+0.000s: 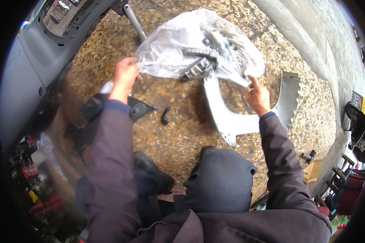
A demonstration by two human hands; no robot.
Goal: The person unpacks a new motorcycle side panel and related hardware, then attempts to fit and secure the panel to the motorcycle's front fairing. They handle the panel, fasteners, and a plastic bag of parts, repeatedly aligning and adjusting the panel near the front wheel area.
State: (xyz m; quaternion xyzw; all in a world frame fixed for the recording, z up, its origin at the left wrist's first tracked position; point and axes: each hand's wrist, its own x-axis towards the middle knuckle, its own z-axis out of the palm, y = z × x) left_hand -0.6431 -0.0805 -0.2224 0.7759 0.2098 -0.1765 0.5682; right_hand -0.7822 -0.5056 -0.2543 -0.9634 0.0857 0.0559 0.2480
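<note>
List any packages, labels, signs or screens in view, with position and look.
Clear crumpled plastic bag: top centre, held by left hand and right hand, metal parts inside.
Small brown cardboard box: lower right on the ground.
Yellow-and-black sign: far right edge.

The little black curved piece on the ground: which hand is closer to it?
Left. The left hand is just up-left of the black curved piece, gripping the plastic bag; the right hand is farther right.

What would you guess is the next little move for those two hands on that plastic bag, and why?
Probably spreading the clear plastic bag wider. The left hand and right hand each pinch an edge of it, and the metal mechanism lies partly inside, joined to the silver curved bracket on the ground.
</note>
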